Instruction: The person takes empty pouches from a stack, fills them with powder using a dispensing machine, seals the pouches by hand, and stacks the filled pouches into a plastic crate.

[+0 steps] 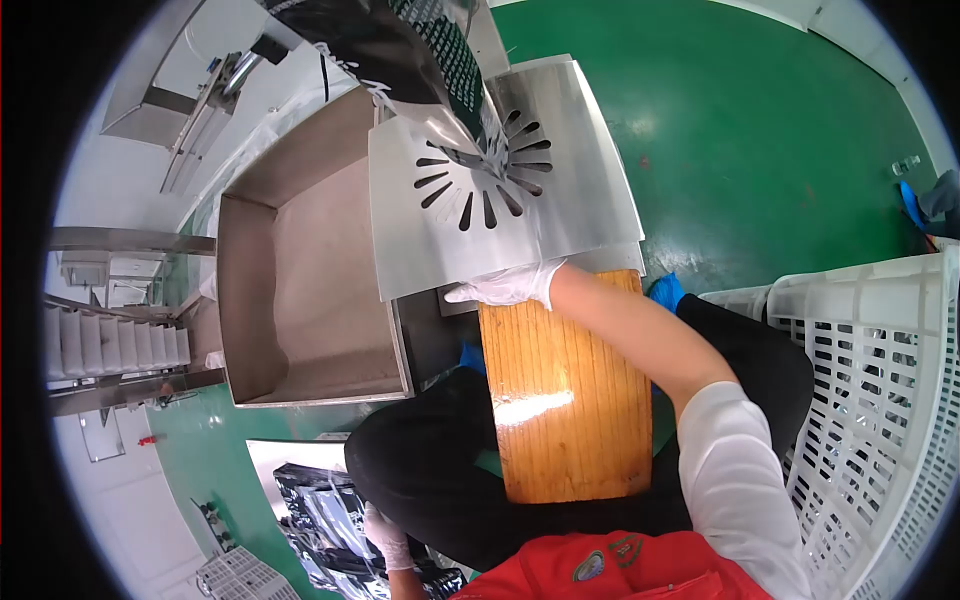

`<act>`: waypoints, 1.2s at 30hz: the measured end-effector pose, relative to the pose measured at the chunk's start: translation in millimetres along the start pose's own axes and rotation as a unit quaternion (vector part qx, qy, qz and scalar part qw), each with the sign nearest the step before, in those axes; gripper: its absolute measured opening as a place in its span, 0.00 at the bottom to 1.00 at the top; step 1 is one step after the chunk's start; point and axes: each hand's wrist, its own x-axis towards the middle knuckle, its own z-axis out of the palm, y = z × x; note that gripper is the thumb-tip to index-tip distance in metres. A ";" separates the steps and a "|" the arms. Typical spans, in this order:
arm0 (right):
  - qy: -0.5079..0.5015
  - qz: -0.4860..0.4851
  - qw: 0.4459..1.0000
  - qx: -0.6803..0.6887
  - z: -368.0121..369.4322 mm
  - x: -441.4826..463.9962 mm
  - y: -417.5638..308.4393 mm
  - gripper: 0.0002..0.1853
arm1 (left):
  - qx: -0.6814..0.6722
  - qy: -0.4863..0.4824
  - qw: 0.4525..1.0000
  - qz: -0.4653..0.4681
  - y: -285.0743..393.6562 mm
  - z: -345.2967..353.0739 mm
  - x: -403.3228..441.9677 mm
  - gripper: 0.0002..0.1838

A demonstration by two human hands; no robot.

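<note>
My right hand (pixel 512 285), in a thin white glove, lies with its fingers stretched out to the left at the near edge of a slotted metal plate (pixel 590 190), over the far end of a wooden board (pixel 570 400). Low on the left, my left hand (pixel 388 537), also gloved, is at the side of a pile of black printed bags (pixel 325 515); its fingertips are hard to make out. A shiny black printed bag (pixel 420 60) hangs over the plate, its crumpled lower end at the centre of the ring of slots.
Left of the plate is a deep metal tray (pixel 335 270). White perforated crates (pixel 860 300) stand at the right, another crate (pixel 245 577) at the lower left. A person's leg (pixel 940 200) shows at the far right, near a bottle (pixel 905 165) on the green floor.
</note>
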 end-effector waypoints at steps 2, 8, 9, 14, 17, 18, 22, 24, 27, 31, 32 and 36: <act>0.008 0.043 0.998 -0.048 5.0 -1.6 28.7 0.21 | -0.007 0.003 1.000 -0.004 -0.5 2.3 1.0 0.16; 0.049 0.274 0.905 -0.321 -76.0 -29.6 178.7 0.14 | 0.013 0.040 0.999 -0.017 -12.9 6.1 0.7 0.19; 0.057 0.310 0.877 -0.364 -84.5 -89.7 206.7 0.13 | 0.030 0.043 0.998 -0.018 -16.1 6.5 1.4 0.19; 0.320 0.567 0.737 -0.182 -168.9 -129.8 165.9 0.19 | 0.045 0.036 0.998 0.002 -19.0 4.7 4.3 0.18; 0.589 0.159 0.622 0.491 -233.2 -125.7 142.6 0.33 | 0.057 -0.053 0.996 0.045 1.4 -26.3 6.1 0.17; 0.583 0.016 0.532 0.614 -250.5 -121.9 106.0 0.34 | 0.081 -0.150 0.985 0.024 -8.2 -38.5 11.1 0.17; 0.479 -0.352 0.329 0.733 -300.6 -128.9 -35.0 0.36 | 0.032 -0.223 0.974 0.012 5.4 -66.7 18.8 0.16; 0.387 -0.442 0.328 0.740 -294.3 -143.7 -111.1 0.34 | -0.017 -0.200 0.980 0.007 22.0 -83.5 25.1 0.15; 0.278 -0.499 0.311 0.760 -281.1 -166.0 -180.1 0.32 | -0.077 -0.179 0.981 -0.011 7.8 -107.8 24.8 0.14; 0.274 -0.525 0.452 0.667 -274.4 -237.9 -218.5 0.32 | -0.139 -0.152 0.978 -0.041 -65.2 -138.7 29.6 0.13; 0.268 -0.532 0.484 0.641 -264.8 -252.2 -231.4 0.33 | -0.154 -0.142 0.977 -0.048 -83.3 -146.1 29.3 0.12; 0.239 -0.560 0.599 0.520 -251.0 -295.1 -272.7 0.33 | -0.407 -0.022 0.905 -0.123 -76.2 -176.7 17.7 0.14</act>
